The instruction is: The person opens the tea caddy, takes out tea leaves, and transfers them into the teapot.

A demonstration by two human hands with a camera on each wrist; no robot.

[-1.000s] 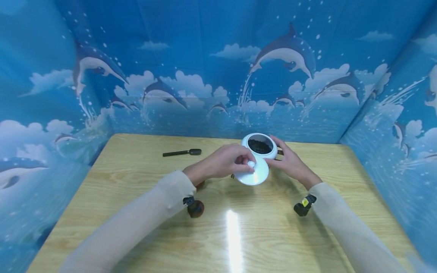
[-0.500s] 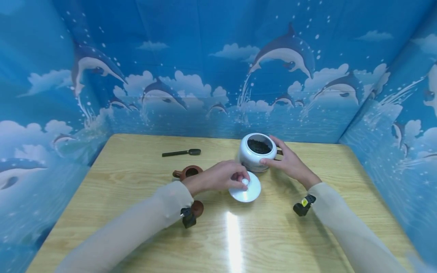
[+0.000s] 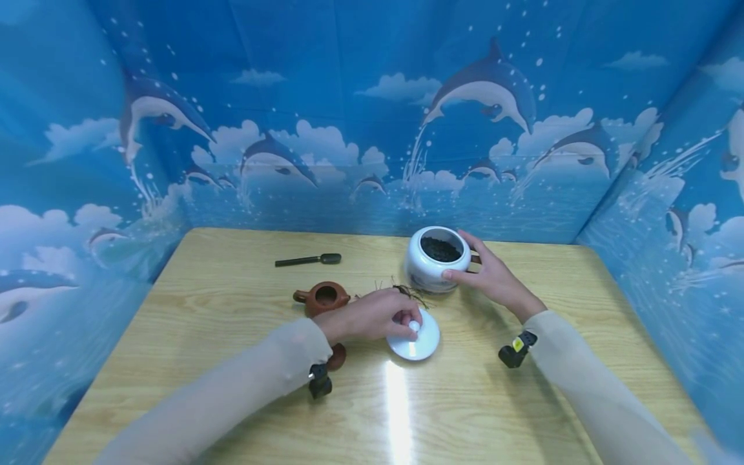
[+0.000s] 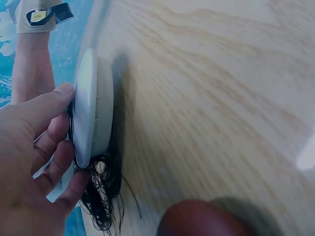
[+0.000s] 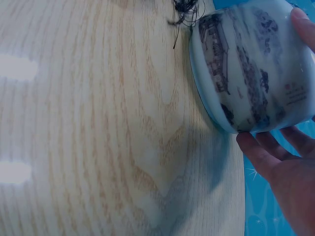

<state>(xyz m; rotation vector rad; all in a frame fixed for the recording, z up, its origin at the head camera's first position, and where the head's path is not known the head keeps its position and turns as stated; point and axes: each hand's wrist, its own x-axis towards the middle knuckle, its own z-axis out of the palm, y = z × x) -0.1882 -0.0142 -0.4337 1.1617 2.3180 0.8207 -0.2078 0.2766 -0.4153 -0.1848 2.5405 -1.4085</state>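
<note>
The lid (image 3: pixel 423 345) is beneath left fingers (image 3: pixel 415 314) pinching its knob (image 3: pixel 413 326) — right fingers (image 3: pixel 462 278) clasp the jar (image 3: pixel 427 274)

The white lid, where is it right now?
In the head view, the white lid is just right of centre, its knob pinched by the left hand, nearer the person than the white jar.

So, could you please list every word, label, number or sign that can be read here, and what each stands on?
None can be read.
White jar: small marks like writing beside the printed scene, too blurred to read.
Right wrist camera: yellow patch, any lettering too small to read.
</note>
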